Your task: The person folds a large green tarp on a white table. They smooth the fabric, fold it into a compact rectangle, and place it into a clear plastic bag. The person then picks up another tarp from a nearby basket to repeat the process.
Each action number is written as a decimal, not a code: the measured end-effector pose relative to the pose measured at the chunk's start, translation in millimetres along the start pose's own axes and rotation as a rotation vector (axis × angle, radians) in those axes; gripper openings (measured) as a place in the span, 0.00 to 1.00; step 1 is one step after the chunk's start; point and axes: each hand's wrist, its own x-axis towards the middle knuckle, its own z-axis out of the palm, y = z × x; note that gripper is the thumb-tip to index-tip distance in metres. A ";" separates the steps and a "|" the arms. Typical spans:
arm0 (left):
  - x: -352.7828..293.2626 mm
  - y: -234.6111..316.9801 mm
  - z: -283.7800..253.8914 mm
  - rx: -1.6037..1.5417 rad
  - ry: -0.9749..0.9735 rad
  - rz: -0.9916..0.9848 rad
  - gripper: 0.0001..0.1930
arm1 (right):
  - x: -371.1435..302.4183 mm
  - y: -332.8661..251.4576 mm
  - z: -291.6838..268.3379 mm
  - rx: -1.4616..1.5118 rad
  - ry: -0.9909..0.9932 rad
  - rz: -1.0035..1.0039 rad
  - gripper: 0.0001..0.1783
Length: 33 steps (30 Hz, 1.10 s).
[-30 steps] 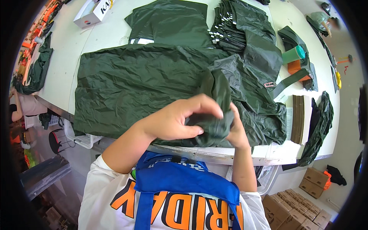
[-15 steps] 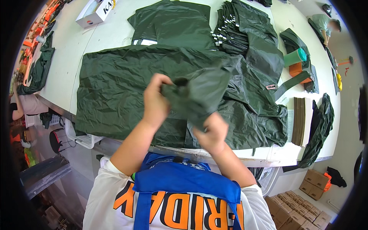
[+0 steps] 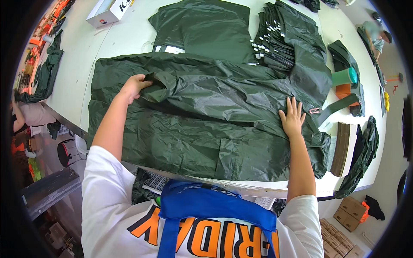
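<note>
A dark green waterproof jacket [image 3: 180,144] lies spread and creased across the table in front of me. One of its sleeves [image 3: 215,96] stretches from left to right over the body of the garment. At the sleeve's open cuff end, my left hand [image 3: 132,88] pinches the edge between thumb and fingers. My right hand [image 3: 293,119] rests flat, fingers spread, on the fabric near the sleeve's other end. Just right of that hand lies a small red and white label [image 3: 315,110].
Folded green fabric [image 3: 215,30] and a stack of green pieces with white tags [image 3: 275,47] lie behind the jacket. At right are a green cup-shaped object [image 3: 344,76], an orange block [image 3: 344,91] and a brown board stack [image 3: 341,148]. A white box [image 3: 107,13] stands far left.
My hands have moved apart, left hand leftward and right hand rightward. The bunched sleeve they held up now lies stretched out, and my right hand has let go and flattened.
</note>
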 end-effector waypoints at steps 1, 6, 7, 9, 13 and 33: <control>4.6 -11.9 1.5 -0.079 0.152 0.108 0.07 | 5.0 0.9 2.0 0.044 0.032 0.007 0.32; -59.7 -4.1 85.7 -0.042 0.591 0.657 0.23 | 60.1 -31.1 -26.8 0.364 0.490 -0.272 0.25; -81.0 -3.1 106.5 -0.009 0.544 0.736 0.28 | 74.9 -48.1 -34.4 0.444 0.497 -0.297 0.18; -84.6 -4.2 134.5 0.056 0.626 0.724 0.28 | 100.7 -44.0 -31.6 0.256 0.249 -0.361 0.13; -58.9 -5.6 100.1 -0.064 0.541 0.776 0.14 | 129.7 -18.4 -17.0 0.275 0.162 -0.213 0.11; 0.4 16.0 36.8 -0.223 0.596 0.440 0.23 | 114.2 -29.8 20.9 0.172 0.449 -0.187 0.11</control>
